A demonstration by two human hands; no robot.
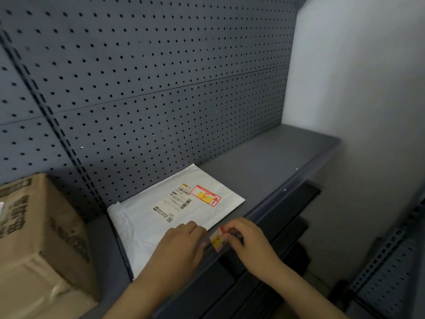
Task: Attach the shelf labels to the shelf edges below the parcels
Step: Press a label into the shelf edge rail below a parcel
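A small red, yellow and white shelf label (218,240) lies against the front edge of the dark grey shelf (276,196), just below a flat white parcel (158,217) with a printed address label and a red arrow sticker. My right hand (249,242) pinches the label's right end between thumb and fingers. Resting on the parcel's near edge, my left hand (181,249) has its fingertips curled at the label's left end. How much of the label touches the edge is hidden by my fingers.
A brown cardboard box (39,245) stands on the shelf at the left. Behind is a grey perforated back panel (149,88). A pale wall (368,100) closes the right side. Lower shelves (264,284) and another rack (395,268) lie below right.
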